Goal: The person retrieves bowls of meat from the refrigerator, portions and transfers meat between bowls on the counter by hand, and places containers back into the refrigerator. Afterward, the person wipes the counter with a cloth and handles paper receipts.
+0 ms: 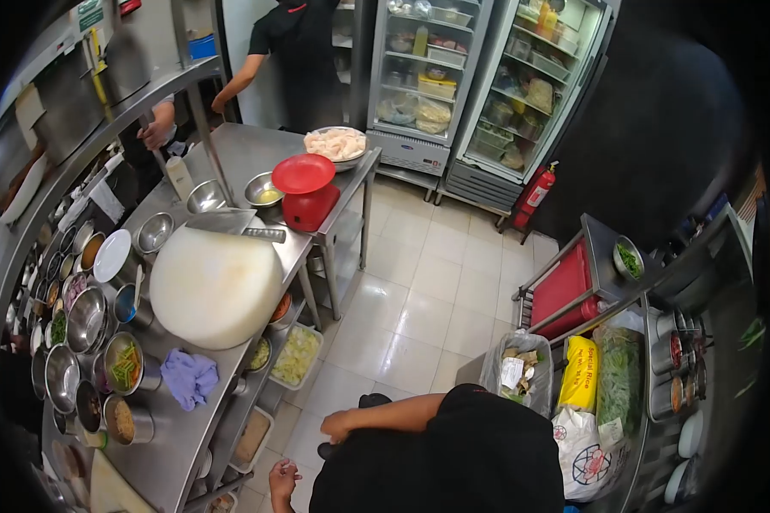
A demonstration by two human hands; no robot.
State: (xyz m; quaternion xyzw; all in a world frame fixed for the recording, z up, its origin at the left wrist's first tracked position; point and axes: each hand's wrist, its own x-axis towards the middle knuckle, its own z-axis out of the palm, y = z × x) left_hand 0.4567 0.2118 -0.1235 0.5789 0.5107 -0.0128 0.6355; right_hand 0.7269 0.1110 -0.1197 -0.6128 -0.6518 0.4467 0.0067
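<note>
Both hands hang beside the steel work table (pixel 198 427), in front of my black shirt. My right hand (pixel 338 425) is closed, its fingers curled under and out of sight. Lower down, my left hand (pixel 283 480) has bent fingers with small pale spots at the tips; whatever they hold, if anything, is too small to name. Nearest on the table lies a crumpled purple cloth (pixel 189 377). Beyond it sits a thick round white chopping board (pixel 214 286), with a cleaver (pixel 222 221) along its far edge. Under the tabletop are a tub of chopped pale greens (pixel 296 357) and another tub (pixel 252 438).
Metal bowls (pixel 86 318) and pots of ingredients crowd the table's far side. A red scale (pixel 306 201) and a bowl of pale raw meat (pixel 335 144) stand further back. One co-worker (pixel 293 60) is near the fridges (pixel 419 77); another's hand (pixel 156 128) shows behind the table. A lined bin (pixel 515 372) stands right.
</note>
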